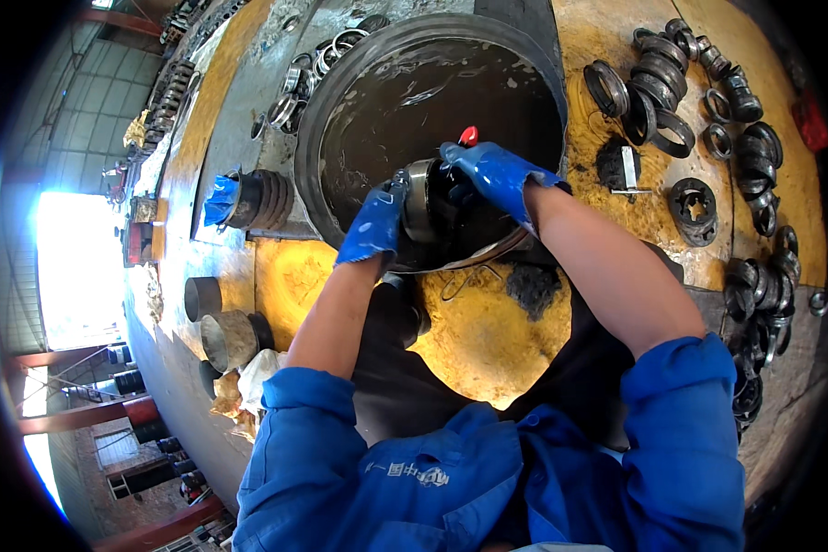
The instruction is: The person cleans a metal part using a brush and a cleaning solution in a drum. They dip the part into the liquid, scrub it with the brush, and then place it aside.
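Observation:
A wide round basin (pixel 309 147) of dark, oily-looking liquid lies in front of me. My left hand (pixel 375 221), in a blue rubber glove, grips a shiny metal ring (pixel 419 198) by its left side, above the liquid at the basin's near part. The ring is tilted, and its dark inside faces right. My right hand (pixel 499 177), gloved alike, is closed around a tool with a red end (pixel 469 136) that sticks up past the fingers. The rest of that tool is hidden, so its kind is unclear. This hand is at the ring's right side.
Metal rings (pixel 340 46) are heaped left of the basin, and many dark rings (pixel 658 78) stand to the right. A ribbed dark cylinder (pixel 269 198) with blue wrapping lies at the left. Dark fibrous wads (pixel 532 290) sit near my knees. Short cylinders (pixel 230 340) stand lower left.

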Motion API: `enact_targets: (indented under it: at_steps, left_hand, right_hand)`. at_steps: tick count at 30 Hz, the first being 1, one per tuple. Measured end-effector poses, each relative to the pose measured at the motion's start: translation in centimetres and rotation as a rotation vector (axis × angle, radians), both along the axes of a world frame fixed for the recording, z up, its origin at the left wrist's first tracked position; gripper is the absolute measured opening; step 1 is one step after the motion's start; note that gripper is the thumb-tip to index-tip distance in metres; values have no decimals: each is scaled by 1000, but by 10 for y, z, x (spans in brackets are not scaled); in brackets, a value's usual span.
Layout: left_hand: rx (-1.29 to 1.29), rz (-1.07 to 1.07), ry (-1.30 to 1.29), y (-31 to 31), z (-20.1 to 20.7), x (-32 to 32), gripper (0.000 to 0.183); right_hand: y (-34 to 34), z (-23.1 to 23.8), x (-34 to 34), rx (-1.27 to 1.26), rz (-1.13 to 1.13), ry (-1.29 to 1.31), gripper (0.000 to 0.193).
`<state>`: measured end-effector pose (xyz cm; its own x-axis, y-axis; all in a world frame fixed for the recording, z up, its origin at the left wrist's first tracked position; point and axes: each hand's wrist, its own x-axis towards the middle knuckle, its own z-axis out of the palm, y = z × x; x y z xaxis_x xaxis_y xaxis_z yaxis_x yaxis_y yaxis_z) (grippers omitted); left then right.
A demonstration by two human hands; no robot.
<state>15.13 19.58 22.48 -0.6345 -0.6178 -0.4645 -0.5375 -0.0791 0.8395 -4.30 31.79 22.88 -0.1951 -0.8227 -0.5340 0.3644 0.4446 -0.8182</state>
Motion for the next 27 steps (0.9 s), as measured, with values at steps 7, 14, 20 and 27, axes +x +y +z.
enact_targets:
  at_steps: [7, 14, 20, 27]
  left_hand:
    - [-502, 6, -223, -2, -53, 4, 80]
    - [-528, -20, -476, 18, -31, -6, 88]
    - [-497, -91, -406, 7, -42, -10, 81]
    - [-340, -181, -324, -21, -27, 12, 78]
  right_hand:
    - [-26, -45, 19, -44, 100, 63, 37]
    - [-52, -96, 18, 147, 231, 659, 49]
    - [-48, -100, 28, -98, 355, 1067, 33]
    - [-47, -83, 32, -346, 395, 1379, 22]
